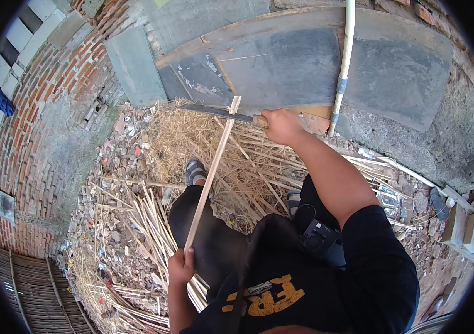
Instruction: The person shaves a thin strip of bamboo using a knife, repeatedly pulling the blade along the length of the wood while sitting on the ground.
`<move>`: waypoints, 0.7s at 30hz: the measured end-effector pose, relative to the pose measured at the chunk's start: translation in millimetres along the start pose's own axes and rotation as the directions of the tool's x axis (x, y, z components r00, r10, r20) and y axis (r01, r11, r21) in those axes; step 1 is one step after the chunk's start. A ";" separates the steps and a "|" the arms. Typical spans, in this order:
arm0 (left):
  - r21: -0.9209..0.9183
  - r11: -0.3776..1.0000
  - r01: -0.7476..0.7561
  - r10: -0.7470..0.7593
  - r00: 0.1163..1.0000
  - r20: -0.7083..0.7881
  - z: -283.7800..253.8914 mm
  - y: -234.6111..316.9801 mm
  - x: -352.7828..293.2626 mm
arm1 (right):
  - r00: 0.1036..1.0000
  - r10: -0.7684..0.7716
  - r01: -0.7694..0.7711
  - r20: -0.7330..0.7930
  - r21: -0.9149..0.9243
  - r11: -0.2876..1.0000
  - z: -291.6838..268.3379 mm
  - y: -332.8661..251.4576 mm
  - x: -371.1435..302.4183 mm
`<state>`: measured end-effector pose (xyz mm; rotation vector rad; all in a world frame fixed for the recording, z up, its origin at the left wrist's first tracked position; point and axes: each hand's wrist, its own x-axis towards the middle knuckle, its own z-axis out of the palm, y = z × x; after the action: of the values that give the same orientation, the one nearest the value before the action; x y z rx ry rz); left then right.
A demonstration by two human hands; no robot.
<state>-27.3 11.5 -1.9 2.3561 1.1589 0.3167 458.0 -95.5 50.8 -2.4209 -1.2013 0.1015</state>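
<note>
Nearest the camera is the person's dark shirt point(331, 281), seen from above, with a yellow-orange print across its front. Beyond it, the left hand point(181, 267) is closed around the lower end of a long, pale strip point(209, 186), its thumb lying along the wood. The strip slants up and away over the bent left leg point(201, 214), and its upper end rises past the blade of a long knife point(209, 109). The right hand point(282, 127), at the end of an outstretched arm, is clenched around the knife's wooden handle, with the blade pointing left. Blade and strip cross near the strip's upper end; how far the edge bites into it, I cannot tell. A sandalled foot point(195, 171) shows beside the strip, and a black device point(321, 240) sits by the right thigh. Loose pale strips point(150, 217) lie in a heap left of the leg, on rubble point(111, 236). Fine straw-coloured shavings point(173, 131) spread below the blade. Behind the hands, grey panels point(398, 67) lean with a white pipe point(347, 50) in front, and a brick wall point(61, 72) stands at far left.
</note>
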 end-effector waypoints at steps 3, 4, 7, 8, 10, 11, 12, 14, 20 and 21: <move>0.004 1.000 -0.012 0.012 1.000 -0.013 3.6 -4.6 0.8 | 0.996 -0.082 0.084 0.045 -0.042 0.996 0.3 -6.3 -3.7; -0.002 1.000 -0.010 0.010 1.000 -0.022 4.2 -4.7 0.7 | 0.986 -0.145 0.151 0.083 -0.074 0.986 -0.9 -13.1 -5.9; -0.049 0.999 -0.015 0.014 1.000 -0.015 3.2 -1.3 0.6 | 0.931 -0.321 0.345 0.176 -0.128 0.930 -6.5 -33.7 -17.0; -0.048 0.999 -0.015 0.014 1.000 -0.014 3.8 -2.3 0.9 | 0.931 -0.321 0.344 0.176 -0.127 0.930 -0.7 -36.5 -18.6; -0.034 0.999 -0.012 0.011 1.000 -0.013 4.3 -6.2 1.1 | 0.856 -0.481 0.510 0.188 -0.156 0.846 12.2 -39.6 -18.8; -0.032 0.999 -0.011 0.010 1.000 -0.014 2.3 -7.5 0.6 | 0.856 -0.482 0.511 0.187 -0.155 0.846 13.7 -38.9 -18.2; -0.044 0.999 -0.010 0.011 1.000 0.006 -1.2 -8.4 -0.3 | 0.832 -0.535 0.554 0.149 -0.158 0.817 14.5 -37.8 -18.2; -0.021 1.000 -0.003 0.003 1.000 0.027 -10.8 -14.6 -2.8 | 0.804 -0.584 0.595 0.114 -0.162 0.787 12.1 -29.3 -15.5; 0.075 0.996 -0.047 0.050 0.998 -0.048 -37.4 -32.1 -21.6 | 0.978 -0.203 0.206 0.040 -0.284 0.936 -2.4 22.7 12.0; 0.054 0.998 -0.021 0.021 1.000 -0.012 -37.3 -29.6 -21.7 | 0.976 -0.207 0.216 0.060 -0.281 0.935 1.4 21.5 8.2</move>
<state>-75.9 21.8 14.6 2.4173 1.1626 0.3115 478.8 -100.0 41.7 -2.5165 -1.5782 -0.1107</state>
